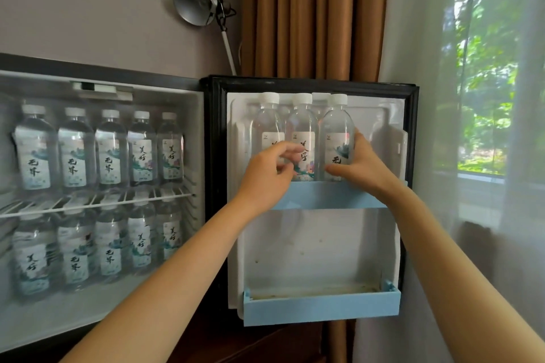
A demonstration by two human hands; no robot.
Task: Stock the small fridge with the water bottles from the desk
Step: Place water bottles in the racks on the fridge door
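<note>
The small fridge (203, 127) stands open with rows of labelled water bottles (109, 150) on its two levels. On the open door (411, 127), the upper blue shelf (324, 194) holds three white-capped bottles in front, with another cap showing behind them. My right hand (359, 168) grips the right bottle (336, 124), thumb across its front. My left hand (271, 171) is curled in front of the left bottle (267, 124) and the middle bottle (302, 124); whether it grips either is unclear.
The lower blue door shelf (321, 306) holds nothing. A silver desk lamp (194, 4) rises behind the fridge. Brown curtains (309, 15) and a sheer curtain over a window (486, 82) are at the right. Dark wood shows below the fridge.
</note>
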